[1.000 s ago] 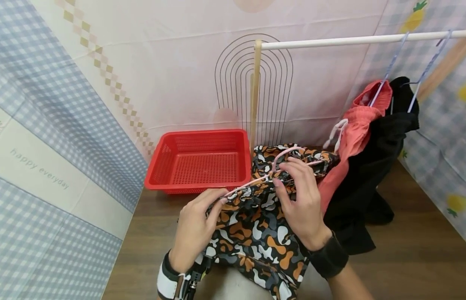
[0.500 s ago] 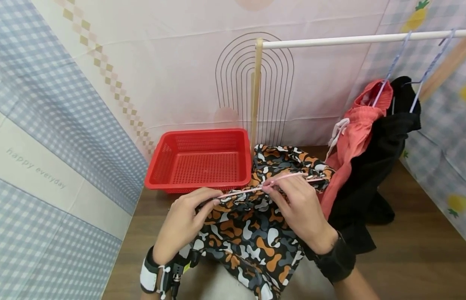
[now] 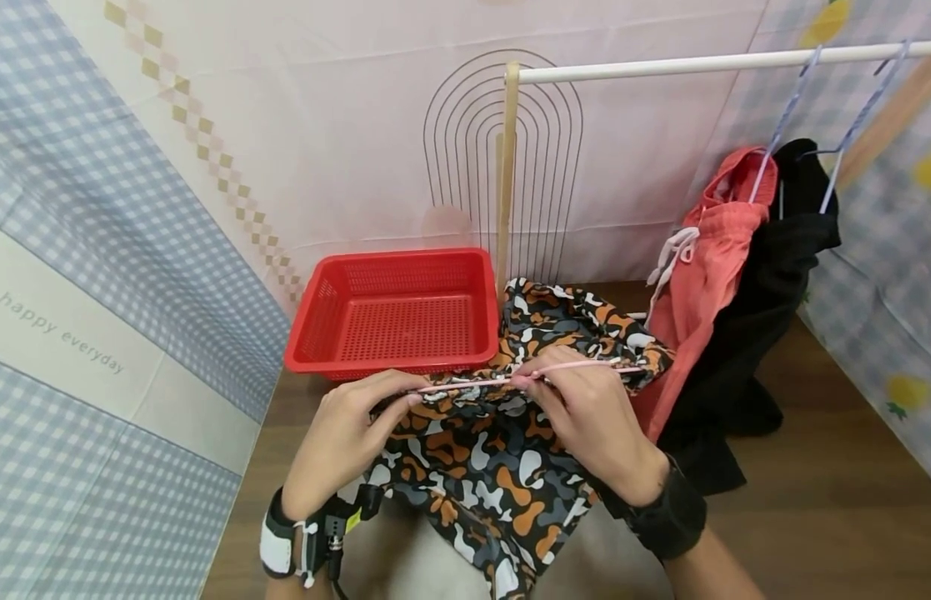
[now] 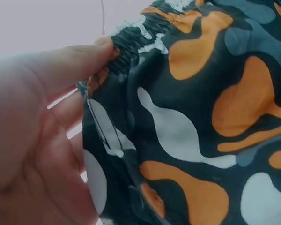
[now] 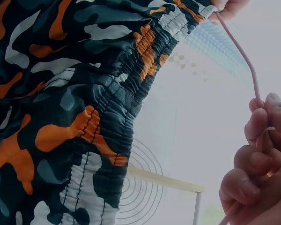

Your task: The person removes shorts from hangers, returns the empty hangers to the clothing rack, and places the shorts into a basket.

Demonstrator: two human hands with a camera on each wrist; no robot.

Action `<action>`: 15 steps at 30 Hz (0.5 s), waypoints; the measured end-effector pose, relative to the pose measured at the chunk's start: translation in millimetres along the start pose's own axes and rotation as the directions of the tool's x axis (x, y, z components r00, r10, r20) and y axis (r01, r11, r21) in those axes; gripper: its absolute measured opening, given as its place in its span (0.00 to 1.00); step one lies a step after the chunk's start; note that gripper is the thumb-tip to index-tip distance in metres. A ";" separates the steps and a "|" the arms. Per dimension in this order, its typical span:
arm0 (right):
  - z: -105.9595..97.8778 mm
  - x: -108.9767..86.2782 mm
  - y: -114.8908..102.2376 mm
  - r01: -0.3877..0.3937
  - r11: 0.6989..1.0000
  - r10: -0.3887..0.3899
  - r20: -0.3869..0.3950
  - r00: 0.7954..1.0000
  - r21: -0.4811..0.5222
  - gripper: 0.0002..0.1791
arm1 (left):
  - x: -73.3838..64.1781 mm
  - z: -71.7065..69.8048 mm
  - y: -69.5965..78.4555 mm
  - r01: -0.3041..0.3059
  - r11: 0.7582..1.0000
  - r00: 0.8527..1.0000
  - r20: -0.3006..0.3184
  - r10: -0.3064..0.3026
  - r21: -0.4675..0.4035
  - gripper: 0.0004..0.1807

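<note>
A pink hanger (image 3: pixel 465 386) lies along the gathered waistband of black shorts (image 3: pixel 503 467) patterned in orange, grey and white. My left hand (image 3: pixel 348 429) pinches the waistband's left end together with the hanger's tip. In the left wrist view, the thumb of the left hand (image 4: pixel 42 108) presses on the gathered elastic. My right hand (image 3: pixel 588 417) grips the hanger near its middle, and the hook rests over the back of the fingers. Curled fingers of the right hand (image 5: pixel 255 173) wrap the hanger (image 5: pixel 247 61) in the right wrist view, apart from the shorts (image 5: pixel 61 93).
Behind the hands stands a red perforated basket (image 3: pixel 405 333). A rack with a white rail (image 3: pixel 660 67) and wooden post (image 3: pixel 506 183) rises beside it. Coral shorts (image 3: pixel 723 250) and black trousers (image 3: pixel 773 308) hang from hangers at the right, close to my right hand.
Both hands have shifted left and a little down. The right fingers have closed around the hanger's middle, and its hook has tipped from upright to lying over the right hand.
</note>
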State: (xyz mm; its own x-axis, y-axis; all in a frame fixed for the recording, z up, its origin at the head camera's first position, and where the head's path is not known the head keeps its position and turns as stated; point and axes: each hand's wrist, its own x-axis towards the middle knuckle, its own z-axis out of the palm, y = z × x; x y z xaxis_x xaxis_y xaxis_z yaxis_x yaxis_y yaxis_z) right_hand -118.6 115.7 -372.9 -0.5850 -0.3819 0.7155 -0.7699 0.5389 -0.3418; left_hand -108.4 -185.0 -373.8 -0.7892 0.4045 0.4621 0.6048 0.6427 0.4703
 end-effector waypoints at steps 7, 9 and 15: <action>-2.8 1.0 1.6 0.008 1.000 -0.010 -0.054 0.998 -0.030 0.25 | -1.9 -0.9 -6.7 -0.031 1.000 0.998 -0.056 0.031 0.005 0.13; -3.7 1.7 1.7 0.000 1.000 -0.001 -0.058 0.998 -0.020 0.23 | -2.5 -1.6 -8.2 -0.035 0.999 0.997 -0.073 0.036 0.010 0.14; -3.8 0.8 2.1 -0.081 0.996 0.083 -0.068 0.994 0.036 0.06 | -7.8 -5.0 -10.7 -0.030 0.999 0.995 -0.093 0.033 0.026 0.15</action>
State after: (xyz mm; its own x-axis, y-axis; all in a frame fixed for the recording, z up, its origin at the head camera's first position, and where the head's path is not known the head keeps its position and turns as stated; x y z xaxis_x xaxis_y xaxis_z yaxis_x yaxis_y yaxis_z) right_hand -119.7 119.4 -370.7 -0.6283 -0.2836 0.7244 -0.7287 0.5406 -0.4204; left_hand -108.2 -198.3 -378.7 -0.7557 0.3633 0.5449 0.6256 0.6468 0.4363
